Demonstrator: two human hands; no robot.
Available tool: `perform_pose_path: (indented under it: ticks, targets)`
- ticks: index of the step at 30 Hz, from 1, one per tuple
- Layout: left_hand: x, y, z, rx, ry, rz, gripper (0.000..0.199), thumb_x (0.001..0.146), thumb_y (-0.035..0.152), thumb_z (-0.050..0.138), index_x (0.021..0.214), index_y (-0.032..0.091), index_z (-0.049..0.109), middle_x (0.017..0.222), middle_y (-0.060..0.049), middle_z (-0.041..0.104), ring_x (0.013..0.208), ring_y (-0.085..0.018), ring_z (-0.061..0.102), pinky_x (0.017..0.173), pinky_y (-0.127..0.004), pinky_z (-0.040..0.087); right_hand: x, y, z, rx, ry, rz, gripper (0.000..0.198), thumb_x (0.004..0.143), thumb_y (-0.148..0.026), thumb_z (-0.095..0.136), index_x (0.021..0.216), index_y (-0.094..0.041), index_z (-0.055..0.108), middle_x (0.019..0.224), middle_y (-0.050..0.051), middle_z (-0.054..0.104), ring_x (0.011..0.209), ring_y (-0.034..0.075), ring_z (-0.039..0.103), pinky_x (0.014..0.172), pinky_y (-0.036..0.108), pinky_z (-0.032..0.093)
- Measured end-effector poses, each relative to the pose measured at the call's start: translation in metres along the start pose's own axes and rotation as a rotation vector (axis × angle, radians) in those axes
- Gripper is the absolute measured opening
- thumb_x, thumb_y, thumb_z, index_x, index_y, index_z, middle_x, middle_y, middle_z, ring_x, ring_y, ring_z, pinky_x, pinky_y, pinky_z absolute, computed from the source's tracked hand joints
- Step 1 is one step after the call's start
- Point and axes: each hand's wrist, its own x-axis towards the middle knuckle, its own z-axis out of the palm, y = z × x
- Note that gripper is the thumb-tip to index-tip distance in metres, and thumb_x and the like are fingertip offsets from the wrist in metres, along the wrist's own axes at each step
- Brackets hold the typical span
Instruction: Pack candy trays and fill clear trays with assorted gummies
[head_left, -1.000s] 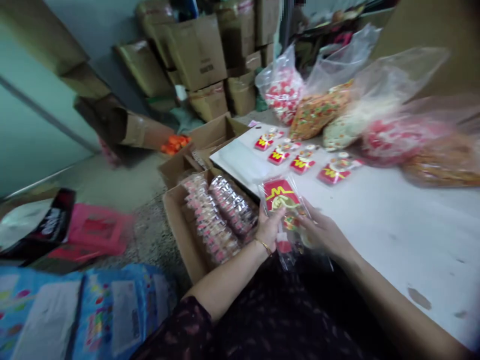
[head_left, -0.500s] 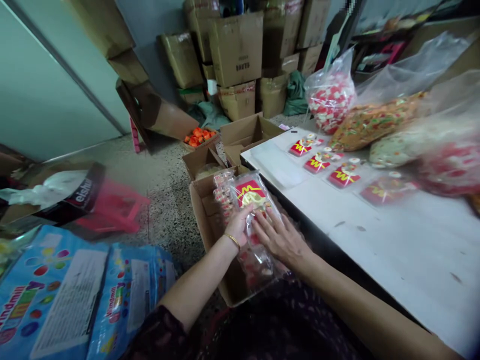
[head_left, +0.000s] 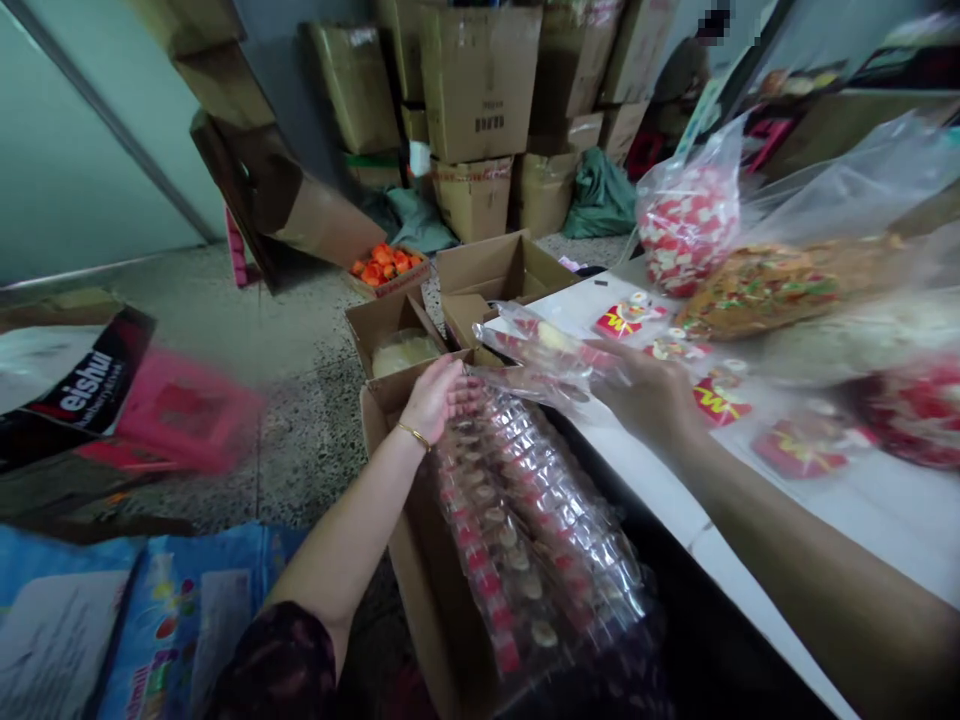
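My right hand (head_left: 645, 390) is shut on a few clear plastic packs (head_left: 536, 345), lifted over the near edge of the white table and blurred by motion. With fingers apart and slightly curled, my left hand (head_left: 439, 400) is at the far end of the packed rows, holding nothing; whether it touches them I cannot tell. Those rows of clear packs with red and pale pieces (head_left: 517, 540) stand on edge, side by side in a cardboard box (head_left: 431, 600). Several flat packs with red and yellow cards (head_left: 716, 400) lie in a line on the white table (head_left: 750, 510).
Bags of red-and-white pieces (head_left: 686, 225) and orange pieces (head_left: 772, 290) stand on the table. Beyond my box are open cartons (head_left: 510, 270) and a tray of orange items (head_left: 386, 265). At left are a pink stool (head_left: 180, 405) and blue bags (head_left: 172, 620). A person (head_left: 679, 80) sits far back.
Both hands were together on one pack over the box. Now they are apart: my right hand has swung toward the table with several packs, and my left has moved to the far end of the rows.
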Motion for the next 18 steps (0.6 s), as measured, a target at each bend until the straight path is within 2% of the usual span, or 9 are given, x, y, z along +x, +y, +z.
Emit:
perform_pose_path:
  ticks: [3, 5, 8, 10, 11, 14, 18]
  targets:
    - [0.008, 0.005, -0.033, -0.072, 0.199, 0.151, 0.040, 0.076, 0.029, 0.056, 0.113, 0.018, 0.043, 0.071, -0.001, 0.061, 0.057, -0.010, 0.057, 0.055, -0.024, 0.044, -0.001, -0.022, 0.010, 0.132, -0.062, 0.002, 0.034, 0.074, -0.032, 0.056, 0.107, -0.024, 0.059, 0.085, -0.001, 0.068, 0.075, 0.017, 0.064, 0.067, 0.028, 0.053]
    - [-0.004, 0.003, -0.058, -0.142, 0.331, 0.208, 0.031, 0.080, 0.034, 0.049, 0.107, 0.018, 0.047, 0.070, 0.001, 0.059, 0.058, -0.008, 0.054, 0.057, -0.023, 0.042, -0.011, -0.048, 0.017, 0.222, -0.120, -0.039, 0.035, 0.075, -0.031, 0.057, 0.109, -0.026, 0.057, 0.095, -0.001, 0.066, 0.083, 0.018, 0.063, 0.072, 0.030, 0.053]
    - [-0.047, -0.013, -0.091, -0.238, 0.375, 0.386, 0.041, 0.080, 0.051, 0.039, 0.108, 0.022, 0.048, 0.081, 0.000, 0.059, 0.069, -0.009, 0.054, 0.065, -0.025, 0.043, -0.045, -0.091, 0.032, 0.366, -0.194, -0.117, 0.034, 0.079, -0.028, 0.053, 0.113, -0.028, 0.055, 0.103, -0.001, 0.064, 0.089, 0.016, 0.062, 0.076, 0.032, 0.054]
    - [-0.084, -0.032, -0.104, -0.225, 0.382, 0.537, 0.046, 0.079, 0.057, 0.035, 0.110, 0.027, 0.049, 0.094, 0.000, 0.058, 0.080, -0.012, 0.054, 0.072, -0.027, 0.044, -0.079, -0.114, 0.043, 0.476, -0.229, -0.136, 0.035, 0.082, -0.026, 0.049, 0.117, -0.027, 0.051, 0.108, 0.000, 0.062, 0.092, 0.015, 0.061, 0.079, 0.032, 0.054]
    - [-0.103, -0.044, -0.107, -0.204, 0.410, 0.559, 0.047, 0.078, 0.059, 0.034, 0.110, 0.028, 0.050, 0.100, -0.001, 0.057, 0.087, -0.013, 0.054, 0.074, -0.028, 0.044, -0.098, -0.123, 0.048, 0.526, -0.242, -0.125, 0.037, 0.083, -0.026, 0.049, 0.119, -0.026, 0.049, 0.110, 0.001, 0.061, 0.095, 0.015, 0.060, 0.081, 0.032, 0.053]
    - [-0.148, -0.086, -0.104, -0.168, 0.470, 0.442, 0.049, 0.078, 0.059, 0.033, 0.115, 0.029, 0.048, 0.116, -0.002, 0.053, 0.102, -0.017, 0.052, 0.083, -0.030, 0.043, -0.156, -0.128, 0.050, 0.581, -0.328, -0.091, 0.043, 0.084, -0.025, 0.047, 0.127, -0.028, 0.040, 0.113, 0.001, 0.059, 0.104, 0.015, 0.055, 0.087, 0.032, 0.051]
    - [-0.187, -0.136, -0.087, -0.088, 0.439, 0.224, 0.053, 0.079, 0.056, 0.036, 0.125, 0.031, 0.037, 0.124, -0.005, 0.048, 0.111, -0.019, 0.047, 0.092, -0.034, 0.039, -0.206, -0.100, 0.023, 0.490, -0.455, -0.096, 0.047, 0.084, -0.028, 0.047, 0.130, -0.032, 0.035, 0.115, 0.002, 0.058, 0.106, 0.018, 0.054, 0.085, 0.034, 0.052]
